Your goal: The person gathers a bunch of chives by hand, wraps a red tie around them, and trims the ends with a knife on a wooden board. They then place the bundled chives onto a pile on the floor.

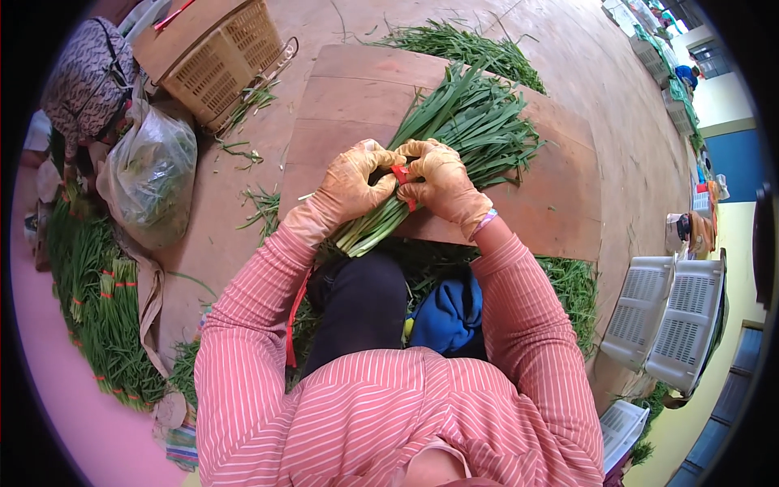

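A thick bunch of green garlic chives (466, 122) lies slantwise on a brown wooden board (341, 97), its leafy ends far and to the right. The pale cut stems (365, 231) point back toward me. A red tie (401, 174) goes across the bunch near its stem end. My left hand (353, 183), in a yellowish glove, is closed with its fingertips at the left of the tie. On the other side my right hand (442, 183), gloved the same way, pinches the tie with curled fingers. Whether the tie is knotted is hidden by the fingers.
Loose chives (462, 49) lie beyond the board. Tied bunches (105, 300) are piled at the left, near a clear plastic bag (150, 166) and another person (85, 77). A tan basket (223, 69) stands far left. White crates (669, 316) are at the right.
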The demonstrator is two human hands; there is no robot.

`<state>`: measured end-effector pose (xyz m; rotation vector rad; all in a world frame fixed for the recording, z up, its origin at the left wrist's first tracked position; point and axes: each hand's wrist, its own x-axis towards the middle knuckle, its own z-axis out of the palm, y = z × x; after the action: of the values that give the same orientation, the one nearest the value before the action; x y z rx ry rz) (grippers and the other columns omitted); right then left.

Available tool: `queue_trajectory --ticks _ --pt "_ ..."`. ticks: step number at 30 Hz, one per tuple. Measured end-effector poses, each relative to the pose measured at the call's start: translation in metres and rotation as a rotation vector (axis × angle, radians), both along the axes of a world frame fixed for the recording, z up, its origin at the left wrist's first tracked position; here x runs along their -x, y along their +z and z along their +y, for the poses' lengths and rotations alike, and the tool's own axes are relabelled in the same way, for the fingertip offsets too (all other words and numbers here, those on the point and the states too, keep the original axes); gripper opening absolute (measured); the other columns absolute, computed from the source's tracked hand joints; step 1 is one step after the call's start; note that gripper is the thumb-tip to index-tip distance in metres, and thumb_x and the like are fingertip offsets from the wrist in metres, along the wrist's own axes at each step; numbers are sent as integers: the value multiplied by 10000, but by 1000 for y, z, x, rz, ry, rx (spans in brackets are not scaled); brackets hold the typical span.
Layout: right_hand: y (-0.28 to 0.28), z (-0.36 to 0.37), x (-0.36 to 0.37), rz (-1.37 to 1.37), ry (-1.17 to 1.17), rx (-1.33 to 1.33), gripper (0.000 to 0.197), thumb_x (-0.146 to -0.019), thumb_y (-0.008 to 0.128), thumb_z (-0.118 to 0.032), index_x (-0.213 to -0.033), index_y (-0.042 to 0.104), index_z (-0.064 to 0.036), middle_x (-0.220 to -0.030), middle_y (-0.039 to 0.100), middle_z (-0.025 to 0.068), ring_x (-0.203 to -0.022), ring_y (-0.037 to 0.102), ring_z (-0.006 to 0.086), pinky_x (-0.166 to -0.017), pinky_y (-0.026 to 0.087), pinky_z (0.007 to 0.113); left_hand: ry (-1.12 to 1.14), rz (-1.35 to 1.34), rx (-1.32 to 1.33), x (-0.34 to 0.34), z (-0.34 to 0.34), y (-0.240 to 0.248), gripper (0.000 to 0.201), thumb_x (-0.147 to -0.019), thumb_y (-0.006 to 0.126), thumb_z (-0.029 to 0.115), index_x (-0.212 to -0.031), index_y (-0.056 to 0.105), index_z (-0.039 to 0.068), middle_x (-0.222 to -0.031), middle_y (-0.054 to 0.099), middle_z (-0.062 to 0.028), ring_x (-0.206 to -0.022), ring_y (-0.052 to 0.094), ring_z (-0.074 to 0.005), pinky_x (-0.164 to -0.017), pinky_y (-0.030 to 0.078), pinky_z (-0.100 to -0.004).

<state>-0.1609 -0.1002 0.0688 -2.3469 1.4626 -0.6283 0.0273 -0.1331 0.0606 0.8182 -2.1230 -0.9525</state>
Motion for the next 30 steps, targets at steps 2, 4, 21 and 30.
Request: queue_trajectory --ticks 2,4,21,30 --pt "1 0 1 4 -5 -14 259 -600 745 -205 -831 706 -93 -996 628 27 -953 555 254 -869 418 358 -33 -21 1 -1 -1 6 273 -739 701 182 -978 659 56 -875 583 -103 -857 570 -245 -787 457 -341" --pt "4 -1 -3 -30 -16 -67 262 -602 744 -210 -832 706 -90 -992 629 27 -961 553 250 -887 407 354 -37 -107 -47 -4 -1 9 305 -734 715 229 -980 665 55 -888 582 -97 -885 565 -236 -812 449 -333" --pt "23 29 10 -269 -427 -129 570 -765 683 -439 -1135 569 -20 -1274 494 217 -1206 453 325 -992 374 383 470 772 -850 -23 -47 -84 219 -793 717 150 -960 640 30 -850 661 -45 -754 592 -92 -702 486 -219" --pt "6 53 6 -135 -529 -511 1255 -543 809 -534 -1389 122 89 -1407 273 268 -1257 385 367 -1027 347 352 158 93 310 55 -5 7 119 -662 711 103 -772 674 75 -723 584 -68 -713 551 -257 -686 433 -366"
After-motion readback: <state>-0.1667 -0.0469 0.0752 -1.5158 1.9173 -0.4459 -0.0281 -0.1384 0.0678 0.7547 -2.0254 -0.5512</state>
